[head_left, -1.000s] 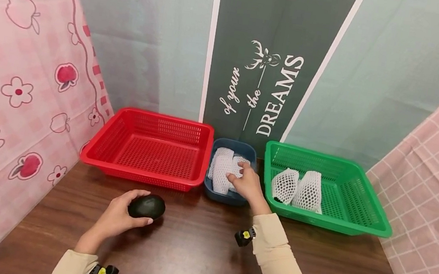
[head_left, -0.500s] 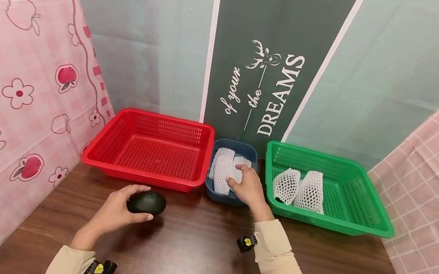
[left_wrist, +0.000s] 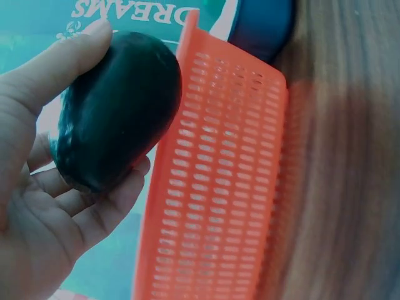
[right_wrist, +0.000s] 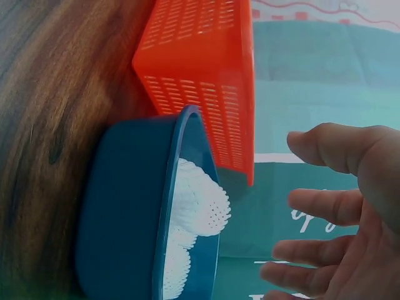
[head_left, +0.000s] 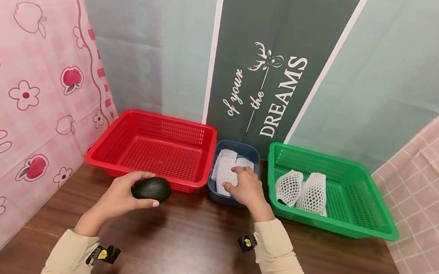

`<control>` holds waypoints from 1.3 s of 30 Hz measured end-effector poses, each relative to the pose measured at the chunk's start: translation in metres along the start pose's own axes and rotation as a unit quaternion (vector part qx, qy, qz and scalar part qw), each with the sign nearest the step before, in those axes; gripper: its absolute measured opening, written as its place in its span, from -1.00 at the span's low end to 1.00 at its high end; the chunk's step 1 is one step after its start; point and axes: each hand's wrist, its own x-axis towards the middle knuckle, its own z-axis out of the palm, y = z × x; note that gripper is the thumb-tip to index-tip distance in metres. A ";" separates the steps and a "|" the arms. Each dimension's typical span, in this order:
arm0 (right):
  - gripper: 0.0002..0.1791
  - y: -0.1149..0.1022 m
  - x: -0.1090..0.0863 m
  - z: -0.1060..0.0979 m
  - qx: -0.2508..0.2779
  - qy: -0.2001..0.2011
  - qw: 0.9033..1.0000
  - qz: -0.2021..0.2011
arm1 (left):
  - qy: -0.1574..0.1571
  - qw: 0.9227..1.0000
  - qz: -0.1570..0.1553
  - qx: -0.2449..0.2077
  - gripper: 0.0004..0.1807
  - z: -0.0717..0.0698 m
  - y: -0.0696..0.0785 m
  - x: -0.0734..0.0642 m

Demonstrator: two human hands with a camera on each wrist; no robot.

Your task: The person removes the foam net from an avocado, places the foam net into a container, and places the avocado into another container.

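Observation:
My left hand [head_left: 118,197] grips a dark green avocado [head_left: 152,189] between thumb and fingers, raised off the table in front of the red basket [head_left: 146,176]. In the left wrist view the avocado [left_wrist: 122,112] looks smooth and whole, and the fingers curl beneath it. Over the small blue bin [head_left: 220,198] hovers my right hand [head_left: 249,189], its fingers spread and nothing between them, as the right wrist view confirms. White foam net sleeves [head_left: 224,173] lie heaped in that bin. The right hand partly hides them in the head view.
To the right stands a green basket [head_left: 341,227] holding two net-covered pieces [head_left: 313,192]; something dark shows through the left one. Both baskets and the bin line up along the back curtain [head_left: 165,45]. Brown wood table [head_left: 186,254] lies in front, with pink cloths at either side.
My left hand has raised the avocado off the table, towards the red basket. The right hand has stayed over the blue bin, shifting only slightly. The head view has turned a little.

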 end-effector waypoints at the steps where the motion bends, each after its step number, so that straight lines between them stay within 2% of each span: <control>1: -0.48 -0.001 0.000 0.000 -0.006 -0.002 1.000 -0.003 | -0.001 1.000 0.000 -0.002 -0.29 0.001 0.001 0.001; 4: -0.46 -0.003 -0.001 0.002 -0.019 -0.010 1.000 -0.010 | 0.005 1.000 -0.001 -0.006 -0.29 0.004 0.004 0.006; 15: -0.46 -0.021 0.006 0.009 -0.007 -0.023 0.999 -0.023 | 0.053 0.999 -0.004 -0.004 -0.31 0.006 0.004 0.025; 22: -0.47 -0.031 0.009 0.014 0.000 -0.023 0.999 -0.032 | 0.061 0.998 -0.024 -0.005 -0.31 0.010 0.001 0.036; 31: -0.49 -0.041 0.009 0.017 0.002 -0.022 0.999 -0.042 | 0.073 0.997 -0.020 0.019 -0.31 0.019 -0.001 0.051; 39: -0.51 -0.040 0.008 0.019 -0.003 -0.021 0.999 -0.047 | 0.065 0.997 -0.023 0.040 -0.31 0.018 -0.001 0.054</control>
